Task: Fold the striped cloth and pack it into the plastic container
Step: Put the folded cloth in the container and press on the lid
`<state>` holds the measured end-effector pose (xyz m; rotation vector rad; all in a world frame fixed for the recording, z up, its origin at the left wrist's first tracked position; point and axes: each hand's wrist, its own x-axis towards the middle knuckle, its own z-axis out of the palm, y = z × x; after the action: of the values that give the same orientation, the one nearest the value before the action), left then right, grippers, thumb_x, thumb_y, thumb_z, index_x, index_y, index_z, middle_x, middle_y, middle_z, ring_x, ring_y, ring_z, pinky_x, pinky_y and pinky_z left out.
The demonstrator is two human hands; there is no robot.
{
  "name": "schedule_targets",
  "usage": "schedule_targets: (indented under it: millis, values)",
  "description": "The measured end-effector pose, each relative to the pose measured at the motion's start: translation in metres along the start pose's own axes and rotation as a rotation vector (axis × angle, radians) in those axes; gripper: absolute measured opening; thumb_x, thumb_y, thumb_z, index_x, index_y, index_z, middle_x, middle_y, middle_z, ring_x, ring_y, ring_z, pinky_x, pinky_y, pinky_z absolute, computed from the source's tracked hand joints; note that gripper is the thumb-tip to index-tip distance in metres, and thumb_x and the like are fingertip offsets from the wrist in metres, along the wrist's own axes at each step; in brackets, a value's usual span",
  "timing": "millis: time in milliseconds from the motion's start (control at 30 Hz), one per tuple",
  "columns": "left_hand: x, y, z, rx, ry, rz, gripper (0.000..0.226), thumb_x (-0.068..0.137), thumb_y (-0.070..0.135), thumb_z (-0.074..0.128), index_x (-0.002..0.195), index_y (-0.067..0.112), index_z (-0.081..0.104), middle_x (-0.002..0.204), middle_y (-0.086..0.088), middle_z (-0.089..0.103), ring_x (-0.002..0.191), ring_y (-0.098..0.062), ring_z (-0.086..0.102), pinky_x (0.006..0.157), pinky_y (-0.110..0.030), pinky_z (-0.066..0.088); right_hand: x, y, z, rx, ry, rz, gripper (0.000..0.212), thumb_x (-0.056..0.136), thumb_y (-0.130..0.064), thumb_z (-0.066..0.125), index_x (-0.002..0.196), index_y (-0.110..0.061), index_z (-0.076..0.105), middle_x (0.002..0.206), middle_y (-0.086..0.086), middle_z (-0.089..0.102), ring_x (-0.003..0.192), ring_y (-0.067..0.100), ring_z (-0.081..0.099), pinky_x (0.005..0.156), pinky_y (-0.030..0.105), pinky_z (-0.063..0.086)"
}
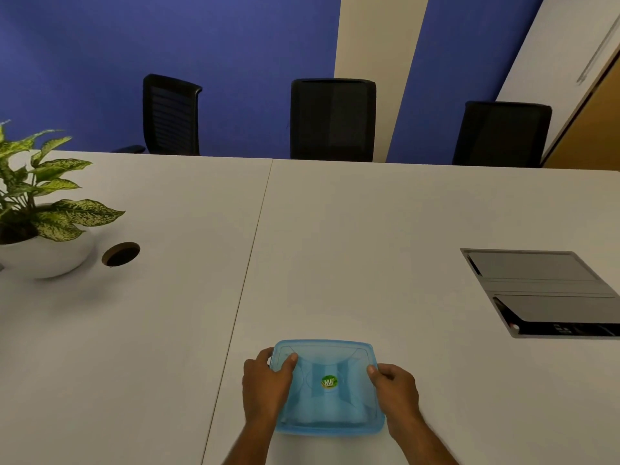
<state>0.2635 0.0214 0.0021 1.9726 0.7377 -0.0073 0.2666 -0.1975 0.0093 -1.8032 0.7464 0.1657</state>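
The blue plastic container (328, 387) sits low in the middle on the counter (369, 246), its lid on. Both hands hold its sides: left hand (266, 380), right hand (396, 385). Something folded seems inside. The job looks almost done.

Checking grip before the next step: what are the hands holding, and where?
The blue plastic container, lid on: left hand grips its left edge, right hand its right edge.
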Motion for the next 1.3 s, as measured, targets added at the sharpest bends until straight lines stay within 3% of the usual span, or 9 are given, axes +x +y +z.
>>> schedule_targets:
  millis: [300,467,633,800,933,1000,1100,1167,1300]
  values:
    - [-0.013,-0.013,-0.008,0.17,0.032,-0.004,0.062,0.075,0.082,0.048,0.106,0.028,0.053,0.098,0.004,0.063,0.081,-0.016,0.062,0.062,-0.03,0.046,-0.001,-0.001,0.005,-0.021,0.049,-0.006,0.007,0.086,-0.022,0.069,0.087,-0.015,0.07,0.084,0.001,0.071,0.087,0.026,0.064,0.085,0.04,0.054]
    - [-0.021,-0.021,-0.017,0.201,-0.008,-0.029,0.062,0.07,0.083,0.053,0.092,0.026,0.045,0.079,0.009,0.059,0.068,-0.01,0.062,0.057,-0.029,0.055,-0.004,-0.004,0.005,-0.044,0.063,-0.024,0.011,0.087,-0.022,0.068,0.077,-0.018,0.067,0.079,0.002,0.069,0.085,0.028,0.064,0.085,0.041,0.054]
    - [-0.028,-0.033,-0.032,-0.114,-0.228,-0.092,0.065,0.055,0.057,0.088,0.096,0.021,0.052,0.089,-0.012,0.061,0.077,-0.026,0.067,0.047,-0.029,0.055,-0.008,-0.007,0.005,-0.094,0.077,-0.046,0.023,0.087,-0.022,0.067,0.064,-0.023,0.061,0.073,0.0,0.067,0.078,0.026,0.061,0.082,0.039,0.053]
    - [-0.03,-0.033,-0.044,-0.241,-0.353,-0.132,0.065,0.056,0.037,0.093,0.102,0.013,0.053,0.101,-0.024,0.057,0.093,-0.039,0.069,0.059,-0.037,0.062,-0.007,-0.007,0.003,-0.167,0.046,-0.072,0.019,0.088,-0.025,0.066,0.092,-0.008,0.072,0.092,0.01,0.073,0.092,0.031,0.065,0.088,0.041,0.052]
    - [-0.035,-0.028,-0.042,-0.223,-0.338,-0.135,0.054,0.067,0.026,0.09,0.101,0.013,0.049,0.101,-0.018,0.055,0.09,-0.033,0.067,0.056,-0.032,0.058,-0.011,-0.006,-0.004,-0.28,0.007,-0.143,0.029,0.091,-0.03,0.062,0.109,-0.008,0.07,0.107,0.012,0.072,0.102,0.031,0.064,0.092,0.04,0.05]
    - [-0.038,-0.027,-0.041,-0.234,-0.321,-0.139,0.053,0.068,0.025,0.089,0.101,0.015,0.049,0.1,-0.016,0.054,0.088,-0.031,0.066,0.055,-0.031,0.055,-0.014,-0.004,-0.012,-0.314,-0.076,-0.134,0.032,0.091,-0.029,0.062,0.12,-0.017,0.065,0.115,0.011,0.07,0.105,0.03,0.064,0.09,0.04,0.053]
    - [-0.04,-0.025,-0.042,-0.242,-0.311,-0.146,0.053,0.069,0.025,0.089,0.102,0.015,0.049,0.1,-0.016,0.056,0.087,-0.03,0.066,0.055,-0.03,0.054,-0.018,0.007,-0.029,-0.099,-0.402,0.123,0.047,0.081,-0.018,0.069,0.122,-0.035,0.054,0.113,0.008,0.068,0.095,0.027,0.065,0.072,0.038,0.06]
    - [-0.041,-0.025,-0.042,-0.246,-0.314,-0.142,0.053,0.069,0.026,0.089,0.103,0.016,0.05,0.099,-0.016,0.057,0.086,-0.029,0.067,0.054,-0.029,0.055,-0.02,0.012,-0.038,0.008,-0.483,0.199,0.046,0.079,-0.009,0.075,0.12,-0.023,0.059,0.1,0.011,0.068,0.079,0.025,0.061,0.068,0.038,0.062]
    - [-0.041,-0.024,-0.045,-0.287,-0.309,-0.156,0.055,0.066,0.028,0.091,0.106,0.015,0.054,0.096,-0.017,0.06,0.083,-0.028,0.068,0.055,-0.028,0.057,-0.023,0.02,-0.037,0.128,-0.371,0.21,0.036,0.077,0.0,0.077,0.11,-0.004,0.063,0.085,0.016,0.063,0.069,0.023,0.062,0.06,0.036,0.061]
